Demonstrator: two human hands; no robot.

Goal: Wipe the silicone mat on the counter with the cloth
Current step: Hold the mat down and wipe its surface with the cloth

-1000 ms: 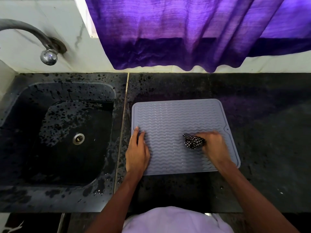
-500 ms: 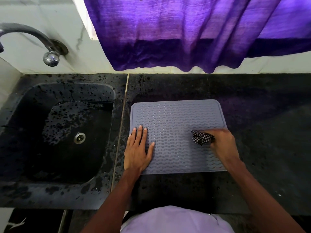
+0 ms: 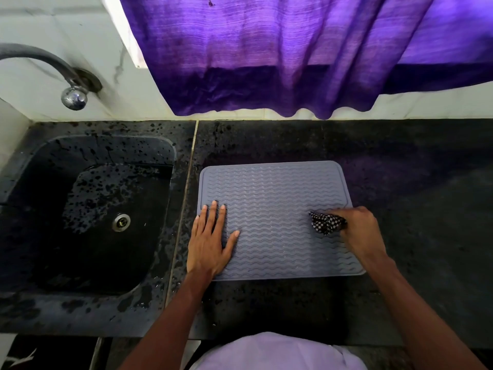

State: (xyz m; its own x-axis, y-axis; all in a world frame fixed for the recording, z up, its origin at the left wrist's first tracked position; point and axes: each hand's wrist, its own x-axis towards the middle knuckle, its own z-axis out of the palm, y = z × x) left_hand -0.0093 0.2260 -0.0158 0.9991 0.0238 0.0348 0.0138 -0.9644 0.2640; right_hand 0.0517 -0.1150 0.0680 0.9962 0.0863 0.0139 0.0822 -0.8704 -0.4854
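Observation:
A grey silicone mat (image 3: 274, 198) with a wavy ribbed surface lies flat on the black stone counter (image 3: 416, 198). My left hand (image 3: 209, 243) rests flat on the mat's near left corner, fingers straight and spread. My right hand (image 3: 360, 231) grips a bunched black-and-white checked cloth (image 3: 325, 222) and presses it onto the mat near its right edge. Part of the cloth is hidden inside my fist.
A dark, wet sink (image 3: 88, 217) with a metal drain (image 3: 121, 222) sits left of the mat. A tap (image 3: 72, 94) juts from the white wall above it. A purple curtain (image 3: 280, 54) hangs over the counter's back edge.
My right hand has slid the cloth to the right across the mat, from its middle toward the right edge. My left hand has spread flatter on the left corner.

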